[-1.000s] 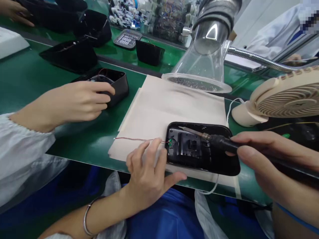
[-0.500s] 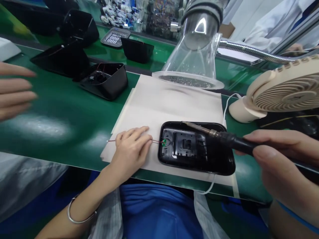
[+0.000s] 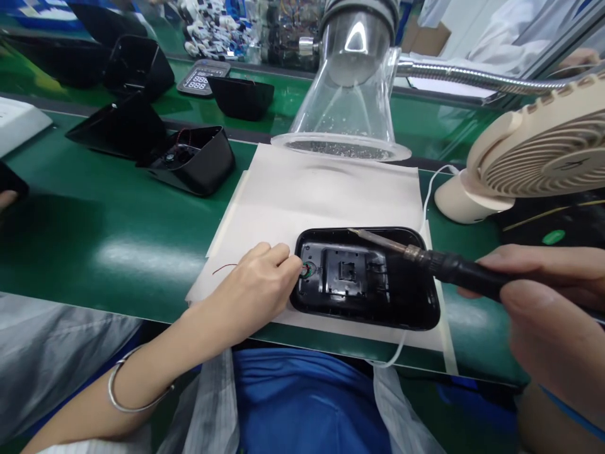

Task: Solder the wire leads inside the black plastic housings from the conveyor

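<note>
My left hand (image 3: 269, 277) is closed at the left end of a black plastic housing (image 3: 411, 299), its fingertips pinching the thin red wire (image 3: 224, 267). The wire's loose end trails out to the left, behind the hand. Right by the fingertips, a small round green part (image 3: 309, 270) sits inside the housing. A soldering iron (image 3: 454, 268) is gripped by its black handle in my right hand (image 3: 543, 296). Its tip hangs over the housing's far edge; whether it touches there I cannot tell. The housing lies open side up on a pale sheet (image 3: 293, 189).
A clear fume hood (image 3: 347, 107) hangs above the sheet's back edge. To the right stands a beige fan (image 3: 477, 189) with a white cable. Black casings (image 3: 203, 164) and a digital display panel (image 3: 203, 79) lie at the back left. Another person's fingers (image 3: 7, 198) show at the left edge.
My left hand has moved right along the wire to the housing and closed more tightly. The soldering iron shifted slightly. The other person's hand at left has moved mostly out of view.
</note>
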The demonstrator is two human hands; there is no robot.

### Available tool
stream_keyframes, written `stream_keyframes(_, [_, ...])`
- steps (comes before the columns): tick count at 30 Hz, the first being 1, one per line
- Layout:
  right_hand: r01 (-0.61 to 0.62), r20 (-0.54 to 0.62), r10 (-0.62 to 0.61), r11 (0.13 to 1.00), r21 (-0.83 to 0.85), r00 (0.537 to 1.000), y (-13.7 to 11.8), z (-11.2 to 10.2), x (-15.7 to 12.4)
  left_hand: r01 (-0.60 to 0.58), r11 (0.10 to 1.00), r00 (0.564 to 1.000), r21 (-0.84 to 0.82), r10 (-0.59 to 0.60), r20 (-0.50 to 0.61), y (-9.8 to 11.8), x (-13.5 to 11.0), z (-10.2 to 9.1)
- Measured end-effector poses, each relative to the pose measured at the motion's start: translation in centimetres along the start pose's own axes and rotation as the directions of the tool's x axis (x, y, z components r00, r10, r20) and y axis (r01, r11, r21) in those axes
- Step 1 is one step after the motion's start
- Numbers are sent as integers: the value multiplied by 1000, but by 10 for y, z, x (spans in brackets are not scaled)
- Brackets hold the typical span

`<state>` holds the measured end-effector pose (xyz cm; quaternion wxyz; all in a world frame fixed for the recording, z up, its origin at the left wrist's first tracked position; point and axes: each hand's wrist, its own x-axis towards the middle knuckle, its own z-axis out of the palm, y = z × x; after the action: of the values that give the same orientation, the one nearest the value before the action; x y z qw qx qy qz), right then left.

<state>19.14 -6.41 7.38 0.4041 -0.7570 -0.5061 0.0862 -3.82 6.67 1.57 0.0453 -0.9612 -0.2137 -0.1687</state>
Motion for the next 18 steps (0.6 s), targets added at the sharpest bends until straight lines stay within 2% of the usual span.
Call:
stream_keyframes(5, [8,14,-8,1000,-3,1000,5,-2,-2,-61,994,998,93,60,18,3,8,-2])
stream_keyframes(8, [10,7,-10,1000,14,1000,7,-2,-1,-74,992,997,101,70,41,3,11,-2])
stream_keyframes(14, [10,11,-10,1000,3,1000,8,-3,0,-147,982,989,115,147,12,1,21,-2])
stream_keyframes(18, [-18,-14,18,1000,9,1000,7,-2,0,-188,980,981,62,185,54,0,23,0])
